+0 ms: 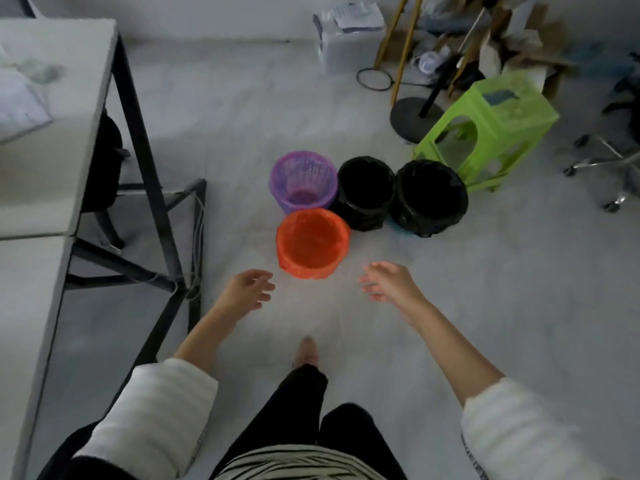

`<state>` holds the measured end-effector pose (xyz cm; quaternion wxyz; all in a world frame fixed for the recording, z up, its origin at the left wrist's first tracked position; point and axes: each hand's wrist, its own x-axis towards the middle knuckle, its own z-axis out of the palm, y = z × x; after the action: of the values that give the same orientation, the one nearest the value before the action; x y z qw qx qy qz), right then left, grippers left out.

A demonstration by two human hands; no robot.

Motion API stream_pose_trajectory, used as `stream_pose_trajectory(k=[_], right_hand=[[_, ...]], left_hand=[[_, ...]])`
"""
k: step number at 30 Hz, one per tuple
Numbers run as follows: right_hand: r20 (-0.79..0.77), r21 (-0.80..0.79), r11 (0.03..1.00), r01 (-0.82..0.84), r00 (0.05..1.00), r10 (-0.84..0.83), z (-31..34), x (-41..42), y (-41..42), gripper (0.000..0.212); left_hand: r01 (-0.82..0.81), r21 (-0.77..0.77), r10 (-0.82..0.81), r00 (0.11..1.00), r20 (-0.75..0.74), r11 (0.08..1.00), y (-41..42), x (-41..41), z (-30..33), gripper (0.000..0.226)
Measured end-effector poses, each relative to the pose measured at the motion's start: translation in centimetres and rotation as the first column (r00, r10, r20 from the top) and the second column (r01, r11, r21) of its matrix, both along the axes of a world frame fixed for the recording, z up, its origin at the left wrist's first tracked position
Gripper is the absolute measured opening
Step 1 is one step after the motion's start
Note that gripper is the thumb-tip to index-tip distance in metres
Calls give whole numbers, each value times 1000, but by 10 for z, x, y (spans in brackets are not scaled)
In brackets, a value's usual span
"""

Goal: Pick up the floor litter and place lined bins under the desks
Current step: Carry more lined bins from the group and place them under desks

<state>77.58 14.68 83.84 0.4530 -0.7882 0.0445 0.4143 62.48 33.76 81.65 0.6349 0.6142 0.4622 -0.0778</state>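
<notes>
Both hands, left and right, reach empty with fingers spread toward the orange-lined bin, likely to lift it deskward.

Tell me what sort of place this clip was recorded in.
Probably an office or workroom, somewhat cluttered: a white desk on black legs, the wheeled base of an office chair, and four small waste bins grouped on the bare grey floor, with cardboard boxes piled behind.
</notes>
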Motion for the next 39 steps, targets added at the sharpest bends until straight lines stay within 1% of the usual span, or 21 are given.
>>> stream_pose_trajectory(k=[3,5,7,9,12,13,15,18,20,21,23,25,26,28,29,31,34,37,39], right_hand=[[-4,-54,995,-84,996,84,-14,58,35,10],[-4,-100,981,-168,986,169,-36,103,59,13],[30,-141,955,-260,963,267,-50,130,75,16],[67,-175,931,-320,940,336,-87,184,108,21],[33,-187,917,-353,931,365,-142,241,146,25],[5,-202,910,-363,928,372,-162,258,158,25],[4,-247,888,-387,916,400,-210,290,181,27],[11,-304,842,-446,882,472,-280,324,212,32],[-13,-309,825,-473,870,493,-336,341,234,26],[-40,-296,845,-445,890,454,-353,346,241,22],[-112,-279,892,-357,934,339,-413,359,257,24],[-146,-280,924,-260,963,227,-453,367,268,14],[-134,-295,937,-187,979,153,-474,370,273,18],[-100,-324,945,-38,995,6,-511,370,286,40],[-97,-326,945,30,993,-65,-524,369,291,46],[-130,-308,942,132,975,-179,-543,367,299,47],[-162,-291,934,206,952,-260,-555,363,314,44],[-144,-282,906,314,920,-364,-551,362,328,50],[-146,-260,897,359,903,-404,-537,364,337,52]], left_hand=[[-30,-4,30,999,-43,1000,29,52,-14,22],[-48,35,51,994,-97,998,52,87,-35,25],[-49,102,62,989,-132,994,67,104,-49,25],[-51,159,76,985,-157,986,94,143,-89,27],[-13,233,67,972,-227,972,117,185,-140,29],[-2,237,63,966,-250,972,123,199,-159,30],[25,235,45,957,-287,972,133,223,-204,28],[136,292,-15,924,-381,947,148,247,-264,28],[220,325,-61,898,-437,920,158,261,-316,31],[268,325,-99,886,-454,907,161,265,-329,35],[344,311,-157,854,-497,886,173,278,-384,48],[398,297,-201,829,-521,868,183,288,-423,61],[408,291,-212,824,-525,865,185,292,-444,66],[421,250,-243,815,-526,872,191,301,-485,70],[425,224,-259,812,-524,877,193,304,-498,70],[436,199,-277,800,-533,878,195,307,-517,62],[433,250,-241,800,-550,866,199,305,-529,42],[433,231,-261,808,-529,871,203,299,-518,33],[430,226,-264,811,-521,874,210,292,-500,35]])
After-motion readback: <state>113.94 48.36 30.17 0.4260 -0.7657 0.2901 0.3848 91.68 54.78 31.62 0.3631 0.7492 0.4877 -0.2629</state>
